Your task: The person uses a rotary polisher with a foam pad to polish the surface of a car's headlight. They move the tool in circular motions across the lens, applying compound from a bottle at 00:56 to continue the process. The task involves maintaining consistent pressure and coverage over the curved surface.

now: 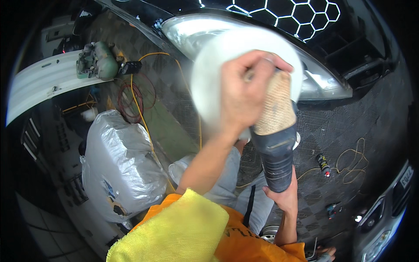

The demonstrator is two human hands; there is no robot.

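Yellow towel (pixel 174 227) right up close, draped over the orange shirt (pixel 244 240) at the bottom of the view, and just beyond it, here's the polisher (pixel 274 102)! It sits right of centre, slanting up toward the headlight (pixel 326 85), black and ribbed at the rear, smooth and dark at the middle, then tan and mesh-textured toward the head. Up front, the round white pad (pixel 205 74) is one pale blur, hiding the middle of the clear, silvery headlight; whether the two touch, you can't tell from this angle. Left hand (pixel 246 87) up at the head, fingers curled over it; right hand (pixel 286 194) wrapped snugly around the black rear end.

Over to the containers: upper left, a green-tanked compressor (pixel 104 63); below it a white tub (pixel 89 114), contents too small to make out; then a big, crinkled silver bundle (pixel 126 161), filling hidden. And away right, on the dark patterned floor (pixel 305 135), a small dark bottle (pixel 323 165) with a reddish tip lies tipped over, contents unseen.
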